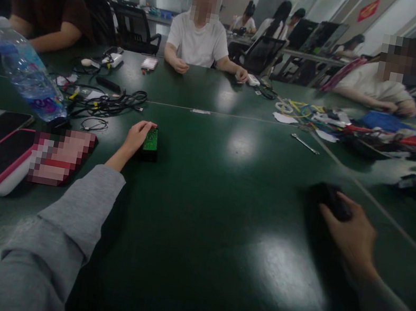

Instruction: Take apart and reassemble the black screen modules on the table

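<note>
Circuit board [151, 140] at our left hand [139, 135], dark object [336, 202] in our right hand [356, 238]

We have the green circuit board in a black case [148, 156] on the dark green table [215, 205], well to the left of the dark object. Our left fingers lie pressed together along the board's left edge and far corner; we cannot tell where the thumb is. Our right hand wraps the dark object (rounded, rather like a mouse), thumb on the near side and fingers over the far side; we cannot tell how tightly they close. Beyond, between our hands but nearer the right, lies a wrench [305, 143]. Black cables [120, 108] tangle just past our left hand, near a tilted water bottle [31, 73]. Across from us, a person in a white shirt [197, 44] sits with both forearms at the table.
</note>
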`<state>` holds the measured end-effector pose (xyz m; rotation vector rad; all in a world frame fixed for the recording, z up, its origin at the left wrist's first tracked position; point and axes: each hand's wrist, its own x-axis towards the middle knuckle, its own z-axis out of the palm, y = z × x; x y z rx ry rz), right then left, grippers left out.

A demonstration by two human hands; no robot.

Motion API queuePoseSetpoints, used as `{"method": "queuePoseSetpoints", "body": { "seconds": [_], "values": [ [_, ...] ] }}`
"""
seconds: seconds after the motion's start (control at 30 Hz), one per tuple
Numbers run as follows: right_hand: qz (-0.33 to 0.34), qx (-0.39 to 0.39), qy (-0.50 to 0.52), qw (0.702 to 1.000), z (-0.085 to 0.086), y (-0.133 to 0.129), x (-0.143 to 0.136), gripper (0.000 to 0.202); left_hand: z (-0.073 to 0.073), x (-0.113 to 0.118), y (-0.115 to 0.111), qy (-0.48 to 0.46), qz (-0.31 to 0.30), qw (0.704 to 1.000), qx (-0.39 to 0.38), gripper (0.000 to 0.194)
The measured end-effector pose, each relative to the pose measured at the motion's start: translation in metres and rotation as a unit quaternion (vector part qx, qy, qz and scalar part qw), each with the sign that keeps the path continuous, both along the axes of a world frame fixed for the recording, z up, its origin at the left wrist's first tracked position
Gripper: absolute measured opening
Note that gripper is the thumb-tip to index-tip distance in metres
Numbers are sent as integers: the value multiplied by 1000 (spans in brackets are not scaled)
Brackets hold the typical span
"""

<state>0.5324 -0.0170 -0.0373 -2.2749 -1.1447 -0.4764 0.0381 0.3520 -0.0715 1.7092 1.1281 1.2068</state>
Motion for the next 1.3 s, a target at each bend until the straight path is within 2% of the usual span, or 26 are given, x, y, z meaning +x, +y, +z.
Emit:
{"method": "queuePoseSetpoints", "body": {
  "seconds": [0.03,0.1,0.17,0.23,0.33,0.4,0.5,0.63,0.77,1.03,1.3],
  "values": [
    [34,-8,38,999,-5,23,-11,58,0,0,0,2,2,1000,4,33],
    [134,-8,57,989,-12,75,-53,57,-1,-1,0,13,6,1000,10,33],
    [196,8,47,979,-13,124,-113,56,-2,-1,-1,26,11,1000,10,35],
    [257,-13,48,965,-11,160,-176,56,-2,1,-4,32,21,999,4,37],
    [328,-47,40,943,-6,189,-249,59,-2,10,-13,12,43,999,-9,39],
    [365,-59,41,928,-4,195,-276,60,-1,18,-20,-2,37,999,-18,37],
    [401,-44,93,910,-6,198,-286,59,1,30,-30,4,0,1000,-29,36],
    [434,20,215,875,-10,198,-278,54,2,40,-38,20,-48,999,-17,35],
    [466,61,245,848,-9,196,-277,51,4,41,-39,24,-71,997,-20,37],
    [474,54,216,852,-3,193,-280,46,10,39,-40,23,-83,996,-33,39],
    [479,37,192,856,-8,194,-279,46,16,38,-45,15,-108,994,-24,35]
  ]
}}
